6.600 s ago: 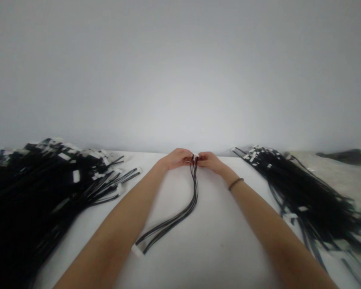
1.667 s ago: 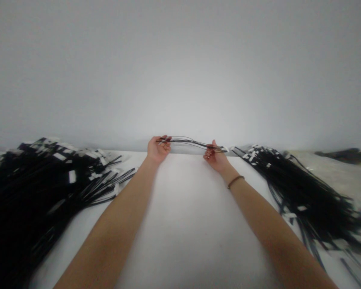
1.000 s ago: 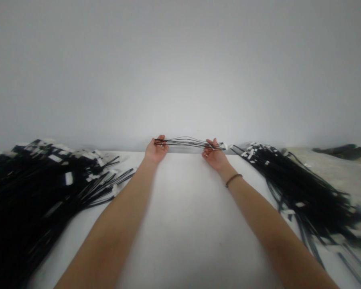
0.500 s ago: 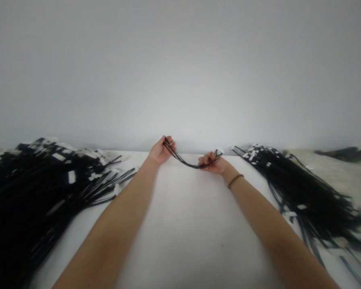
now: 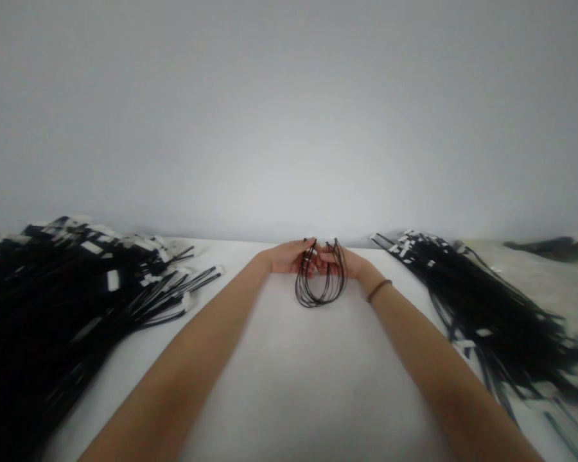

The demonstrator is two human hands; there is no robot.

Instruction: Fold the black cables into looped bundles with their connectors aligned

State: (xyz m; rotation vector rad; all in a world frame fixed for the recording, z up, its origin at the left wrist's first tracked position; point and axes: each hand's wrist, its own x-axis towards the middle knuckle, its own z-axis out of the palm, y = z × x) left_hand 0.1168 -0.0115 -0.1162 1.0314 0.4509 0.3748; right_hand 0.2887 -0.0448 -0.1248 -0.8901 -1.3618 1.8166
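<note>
Two hands, the left (image 5: 289, 256) and the right (image 5: 347, 263), are meeting just above the white desk (image 5: 293, 385), each grip apparently clenched on a looped bundle of thin black wires (image 5: 320, 292), though the blurred fingers make this hard to confirm. The loop is hanging below them, while heaps of black, white-tipped cables (image 5: 52, 308) (image 5: 491, 314) are lying farther out on either side.

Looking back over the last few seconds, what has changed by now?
The left hand and right hand have moved inward from wide apart, folding the wire bundle into a short loop; both hold it. The left wire pile and right wire pile stayed put.
</note>
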